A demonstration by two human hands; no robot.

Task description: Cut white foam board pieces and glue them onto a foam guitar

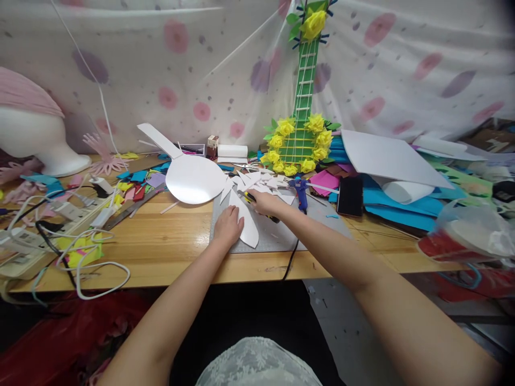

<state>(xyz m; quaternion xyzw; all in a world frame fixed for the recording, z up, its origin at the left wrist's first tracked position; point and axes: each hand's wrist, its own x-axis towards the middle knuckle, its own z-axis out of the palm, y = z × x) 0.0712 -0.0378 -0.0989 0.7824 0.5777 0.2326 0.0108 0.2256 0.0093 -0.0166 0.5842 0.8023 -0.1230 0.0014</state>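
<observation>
My left hand (228,225) lies flat on the left edge of a white leaf-shaped foam sheet piece (249,230), its fingers stretched forward and pressed down. In my right hand (265,203) is a yellow and black utility knife (250,197), held over the upper part of that piece. The blade's tip is too small to make out. Under both is a grey cutting mat (281,238). A heap of white offcuts (259,181) lies just beyond my hands. To the left, a white rounded shape with a long strip (195,179) rests on the table.
A blue glue gun (301,194) and a black phone (350,196) lie to the right. Behind stands a green guitar model with yellow flowers (304,107). Cables and a power strip (48,236) crowd the left. White and blue sheets (394,161) and a plastic tub (458,236) are at right.
</observation>
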